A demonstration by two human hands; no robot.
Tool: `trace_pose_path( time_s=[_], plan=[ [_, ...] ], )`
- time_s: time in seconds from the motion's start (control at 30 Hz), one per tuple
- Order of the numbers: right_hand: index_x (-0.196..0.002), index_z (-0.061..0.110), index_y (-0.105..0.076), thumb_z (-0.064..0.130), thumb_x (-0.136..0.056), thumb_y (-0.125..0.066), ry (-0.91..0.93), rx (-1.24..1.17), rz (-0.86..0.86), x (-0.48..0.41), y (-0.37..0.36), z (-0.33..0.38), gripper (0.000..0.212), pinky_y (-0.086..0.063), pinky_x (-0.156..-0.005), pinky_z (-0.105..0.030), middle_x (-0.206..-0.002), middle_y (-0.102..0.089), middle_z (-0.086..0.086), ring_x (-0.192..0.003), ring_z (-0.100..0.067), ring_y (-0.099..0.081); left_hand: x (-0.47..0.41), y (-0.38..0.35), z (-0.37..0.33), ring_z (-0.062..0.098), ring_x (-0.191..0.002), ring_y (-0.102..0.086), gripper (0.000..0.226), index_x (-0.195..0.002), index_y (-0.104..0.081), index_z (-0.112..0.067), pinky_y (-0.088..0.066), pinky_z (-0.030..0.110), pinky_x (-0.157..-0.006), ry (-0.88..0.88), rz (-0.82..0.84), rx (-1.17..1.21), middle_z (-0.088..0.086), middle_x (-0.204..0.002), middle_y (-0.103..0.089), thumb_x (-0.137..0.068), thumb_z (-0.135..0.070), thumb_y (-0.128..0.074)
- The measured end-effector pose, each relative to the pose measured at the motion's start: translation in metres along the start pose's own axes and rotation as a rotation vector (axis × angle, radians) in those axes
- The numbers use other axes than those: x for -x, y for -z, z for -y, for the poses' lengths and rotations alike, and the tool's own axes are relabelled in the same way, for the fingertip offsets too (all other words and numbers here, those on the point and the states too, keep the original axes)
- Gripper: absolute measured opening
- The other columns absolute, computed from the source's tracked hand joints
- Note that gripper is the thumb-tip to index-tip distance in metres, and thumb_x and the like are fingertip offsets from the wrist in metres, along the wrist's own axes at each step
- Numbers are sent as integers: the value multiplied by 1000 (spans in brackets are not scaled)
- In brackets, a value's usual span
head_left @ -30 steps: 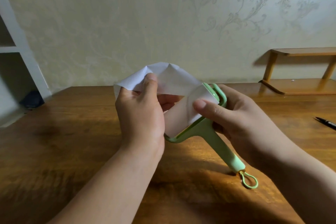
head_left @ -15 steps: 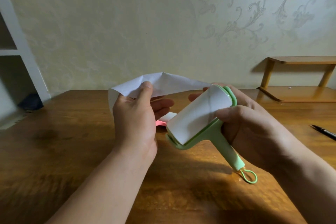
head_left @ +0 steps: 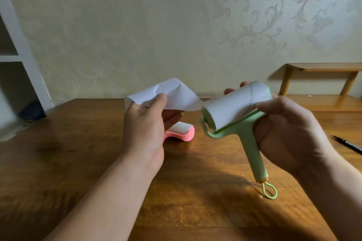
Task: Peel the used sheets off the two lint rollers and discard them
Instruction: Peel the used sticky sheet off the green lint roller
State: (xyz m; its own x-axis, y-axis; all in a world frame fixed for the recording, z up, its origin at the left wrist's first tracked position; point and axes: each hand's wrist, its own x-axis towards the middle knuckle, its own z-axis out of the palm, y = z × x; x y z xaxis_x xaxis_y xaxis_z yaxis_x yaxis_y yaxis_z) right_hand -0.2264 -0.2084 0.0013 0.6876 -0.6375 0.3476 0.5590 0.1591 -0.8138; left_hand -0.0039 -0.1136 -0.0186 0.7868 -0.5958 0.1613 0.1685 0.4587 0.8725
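A: Where's the green roller (head_left: 235,109)?
B: Centre right of the frame, held above the desk (head_left: 78,152). The right hand (head_left: 290,133) has its grip closed round the frame and handle top, thumb on the roll.
A: And the sheet (head_left: 176,96)?
B: Mid-frame, crumpled, running from the roll's left end to the left hand (head_left: 145,123), whose grip pinches it between thumb and fingers.
A: The other one?
B: The pink roller (head_left: 182,133) lies on the desk just right of the left hand, partly hidden by it. A pen (head_left: 346,144) lies at the right edge.
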Motion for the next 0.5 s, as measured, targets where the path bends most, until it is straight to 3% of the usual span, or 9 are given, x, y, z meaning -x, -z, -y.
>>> trace_pose_path(
  time_s=[0.1,0.2,0.3,0.4,0.5],
  plan=[
    [-130,3,-65,12,-85,-53,13,-50,-49,0,4,4,47,-58,-105,-44,-118,-73,-18,-108,-28,-73,1,-1,1,35,-116,-78,19,-114,-79,-29,-66,53,-95,-7,75,2,11,-124,-80,-106,-13,-73],
    [-125,4,-68,12,-86,-52,19,-68,-57,0,5,5,43,-63,-95,-39,-108,-74,-14,-98,-24,-75,2,0,3,31,-111,-79,31,-123,-79,-30,-67,45,-87,-34,192,-19,10,-126,-80,-110,-6,-65],
    [-125,3,-65,13,-85,-52,5,-60,-88,-1,8,4,43,-63,-90,-36,-104,-71,-12,-93,-23,-72,3,0,4,29,-112,-80,41,-114,-83,-38,-67,43,-85,-21,269,-50,8,-124,-81,-111,-3,-61],
    [-129,2,-62,15,-84,-54,7,-59,-104,-1,10,5,47,-59,-95,-39,-104,-70,-13,-94,-23,-70,4,1,4,29,-109,-82,48,-108,-86,-40,-67,41,-83,10,307,-87,6,-117,-84,-111,-2,-57],
    [-130,-1,-58,14,-85,-54,11,-82,-125,-1,10,8,48,-57,-94,-39,-101,-67,-13,-90,-24,-69,0,2,5,31,-109,-82,50,-98,-89,-40,-69,46,-87,36,239,-92,7,-110,-86,-110,-2,-58]
  ],
)
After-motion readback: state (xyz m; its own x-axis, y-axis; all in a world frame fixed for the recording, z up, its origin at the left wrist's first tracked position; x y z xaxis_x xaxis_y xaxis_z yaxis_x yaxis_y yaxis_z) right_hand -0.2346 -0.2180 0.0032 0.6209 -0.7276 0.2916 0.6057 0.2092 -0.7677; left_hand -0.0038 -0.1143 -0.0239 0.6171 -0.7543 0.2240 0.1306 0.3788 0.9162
